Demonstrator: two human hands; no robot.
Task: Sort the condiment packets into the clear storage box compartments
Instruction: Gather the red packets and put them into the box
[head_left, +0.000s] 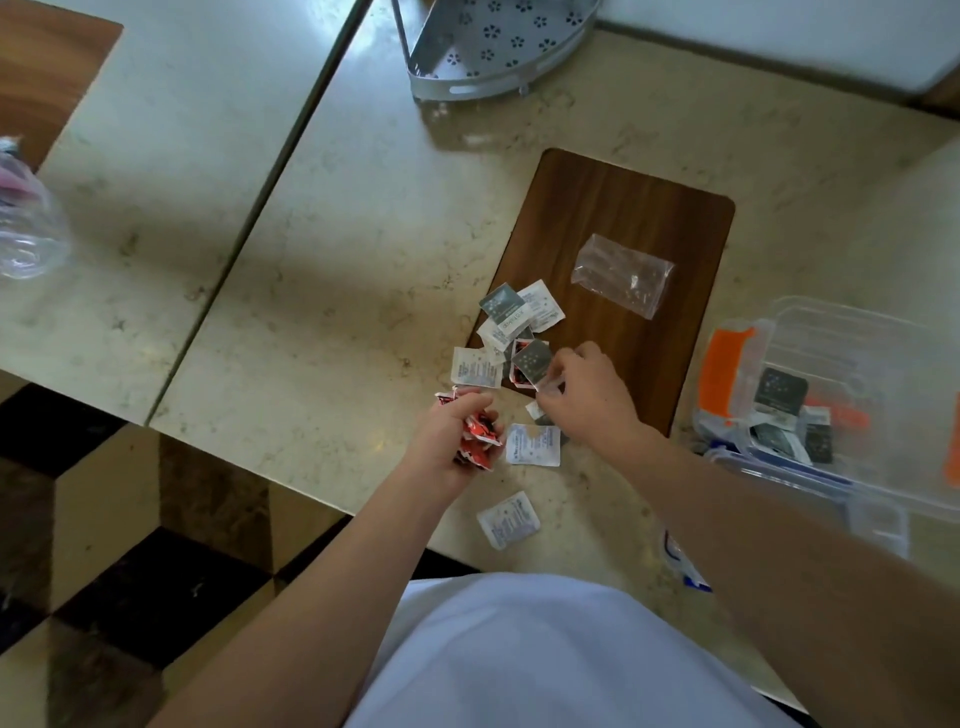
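Observation:
My left hand (451, 435) is closed around a bunch of red packets (480, 434) just above the marble counter. My right hand (587, 392) pinches the edge of a grey packet (531, 360) in the loose pile of white and grey packets (511, 322) at the corner of the wooden board. Two white packets lie apart near the counter's front edge, one (534, 444) between my hands and one (508, 519) closer to me. The clear storage box (852, 338) stands at the right, with several dark and white packets (784, 410) in it.
A dark wooden board (623, 218) carries an empty clear plastic bag (621, 273). A grey perforated corner rack (493, 47) stands at the back. A crumpled clear bag (26, 223) lies far left. The counter's front edge drops to a tiled floor (130, 519).

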